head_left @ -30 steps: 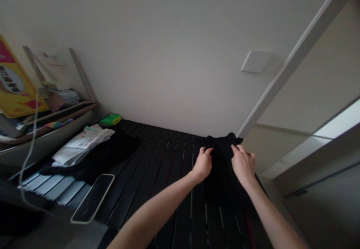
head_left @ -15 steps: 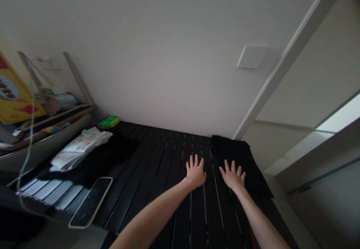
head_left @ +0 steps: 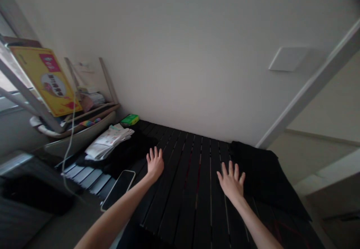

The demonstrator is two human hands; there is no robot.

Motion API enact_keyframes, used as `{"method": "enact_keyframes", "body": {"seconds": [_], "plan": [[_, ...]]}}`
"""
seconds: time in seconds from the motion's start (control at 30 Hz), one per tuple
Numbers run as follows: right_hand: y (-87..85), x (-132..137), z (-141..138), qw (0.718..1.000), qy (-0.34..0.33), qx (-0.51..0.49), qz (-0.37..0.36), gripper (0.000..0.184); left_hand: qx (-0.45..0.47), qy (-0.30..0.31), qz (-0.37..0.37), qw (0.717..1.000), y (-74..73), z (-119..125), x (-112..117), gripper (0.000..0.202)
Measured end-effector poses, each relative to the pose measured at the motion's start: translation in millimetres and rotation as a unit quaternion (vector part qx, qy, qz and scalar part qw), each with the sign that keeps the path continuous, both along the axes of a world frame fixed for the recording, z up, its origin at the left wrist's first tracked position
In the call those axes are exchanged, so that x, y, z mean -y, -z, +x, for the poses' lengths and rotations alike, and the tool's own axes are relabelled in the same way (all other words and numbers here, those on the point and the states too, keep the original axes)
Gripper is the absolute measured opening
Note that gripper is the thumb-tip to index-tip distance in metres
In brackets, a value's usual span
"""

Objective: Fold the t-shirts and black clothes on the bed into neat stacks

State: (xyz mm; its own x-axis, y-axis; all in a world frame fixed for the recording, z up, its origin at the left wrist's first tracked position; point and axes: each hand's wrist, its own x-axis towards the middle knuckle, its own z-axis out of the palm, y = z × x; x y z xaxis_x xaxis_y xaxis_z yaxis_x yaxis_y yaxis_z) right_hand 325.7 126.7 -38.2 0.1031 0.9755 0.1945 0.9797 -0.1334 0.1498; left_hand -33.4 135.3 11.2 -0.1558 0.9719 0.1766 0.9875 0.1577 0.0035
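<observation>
My left hand [head_left: 155, 163] is open, fingers spread, over the black slatted table [head_left: 182, 204] near a dark pile of cloth [head_left: 126, 155] and a phone [head_left: 118, 189]. My right hand [head_left: 231, 180] is also open with fingers apart, just left of a folded black garment [head_left: 264, 174] that lies at the table's right end. Neither hand holds anything.
A stack of white printed papers [head_left: 108, 146] and a green box [head_left: 129, 119] lie at the back left. A shelf [head_left: 84, 114] with a yellow carton [head_left: 46, 80] and a hanging white cable [head_left: 69, 140] stands to the left. A wall runs behind the table.
Both hands let go of the black garment and opened. The left hand moved left toward the dark pile and phone; the view swung left.
</observation>
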Motion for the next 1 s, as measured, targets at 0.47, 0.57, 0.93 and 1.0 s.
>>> {"method": "enact_keyframes", "body": {"seconds": [0.47,0.57,0.93,1.0], "plan": [[24.4,16.4,-103.7,0.99,-0.118,-0.074,0.014,0.064,-0.047,-0.068,0.039,0.996,0.9,-155.0,19.3,0.044],[27.8,16.4,-100.6,0.989,-0.127,-0.073,0.016,0.065,-0.041,-0.064,0.065,0.995,-14.1,-153.3,14.0,0.041],[28.5,16.3,-103.7,0.988,-0.125,-0.086,0.018,0.066,-0.053,-0.21,0.117,0.969,-78.4,-214.8,-21.5,0.04],[28.4,15.9,-103.8,0.989,-0.122,-0.084,0.019,0.066,-0.041,-0.212,0.105,0.971,-73.6,-220.3,-21.0,0.04]]}}
